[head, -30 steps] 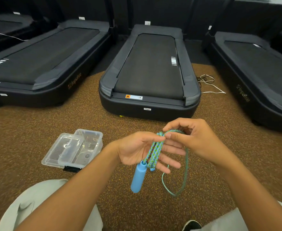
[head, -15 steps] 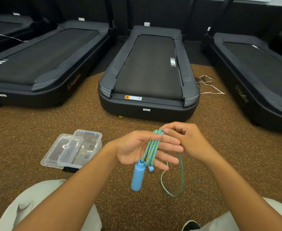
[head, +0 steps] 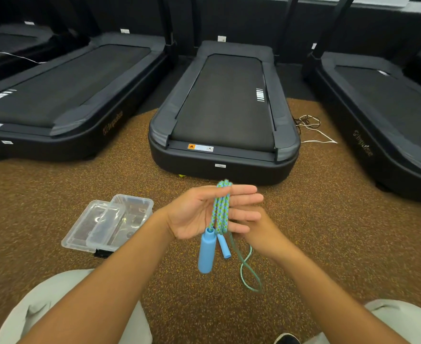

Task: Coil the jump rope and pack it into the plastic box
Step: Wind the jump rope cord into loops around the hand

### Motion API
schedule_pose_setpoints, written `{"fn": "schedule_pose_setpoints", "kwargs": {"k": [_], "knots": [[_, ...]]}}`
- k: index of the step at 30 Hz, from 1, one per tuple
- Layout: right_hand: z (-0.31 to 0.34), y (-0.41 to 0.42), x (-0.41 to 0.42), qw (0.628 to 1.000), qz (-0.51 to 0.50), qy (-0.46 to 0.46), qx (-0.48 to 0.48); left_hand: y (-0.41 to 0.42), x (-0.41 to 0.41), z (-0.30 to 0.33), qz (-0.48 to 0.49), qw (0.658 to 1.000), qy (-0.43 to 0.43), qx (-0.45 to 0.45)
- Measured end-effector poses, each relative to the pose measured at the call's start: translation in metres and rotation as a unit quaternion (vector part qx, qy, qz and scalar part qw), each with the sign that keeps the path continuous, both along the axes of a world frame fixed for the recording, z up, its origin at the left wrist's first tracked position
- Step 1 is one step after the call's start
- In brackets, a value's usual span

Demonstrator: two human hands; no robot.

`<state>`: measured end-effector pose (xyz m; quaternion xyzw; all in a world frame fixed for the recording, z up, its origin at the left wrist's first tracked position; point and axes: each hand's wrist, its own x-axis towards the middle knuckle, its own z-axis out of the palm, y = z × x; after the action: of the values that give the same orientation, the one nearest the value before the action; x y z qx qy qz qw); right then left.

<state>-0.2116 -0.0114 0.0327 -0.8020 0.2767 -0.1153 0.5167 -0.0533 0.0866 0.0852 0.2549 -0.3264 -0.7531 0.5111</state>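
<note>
A blue-green braided jump rope [head: 220, 209] is wound in several strands over the fingers of my left hand [head: 199, 214], palm up. Two light blue handles [head: 206, 252] hang below that hand. A loose loop of rope [head: 250, 274] dangles lower, toward the floor. My right hand [head: 261, 234] sits behind and under the left fingers, mostly hidden, and the loose rope runs down from it. The clear plastic box [head: 134, 207] lies open on the carpet at the left, its lid [head: 90, 227] leaning against it.
Three black treadmills stand ahead: one at centre [head: 224, 115], one left [head: 62, 95], one right [head: 388, 115]. White cables [head: 311, 130] lie on the brown speckled carpet between the centre and right machines. My knees in light trousers [head: 62, 309] frame the bottom edge.
My right hand dropped from the top of the coil to behind and below the left fingers. The hanging loop has shortened and twisted. A second handle now shows below the left hand.
</note>
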Motion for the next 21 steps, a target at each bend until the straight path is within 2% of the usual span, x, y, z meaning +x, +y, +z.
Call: {"fn": "schedule_pose_setpoints", "kwargs": {"k": [5, 10, 21], "knots": [[0.011, 0.015, 0.002, 0.999, 0.024, -0.025, 0.002, -0.001, 0.006, -0.003, 0.024, 1.0, 0.01, 0.008], [0.012, 0.018, -0.001, 0.999, 0.001, 0.03, 0.022, -0.001, 0.008, -0.003, 0.044, 0.999, -0.006, 0.008], [0.013, 0.031, 0.0, 0.996, 0.061, 0.066, 0.023, -0.005, 0.016, -0.009, 0.107, 0.993, -0.025, 0.034]]}}
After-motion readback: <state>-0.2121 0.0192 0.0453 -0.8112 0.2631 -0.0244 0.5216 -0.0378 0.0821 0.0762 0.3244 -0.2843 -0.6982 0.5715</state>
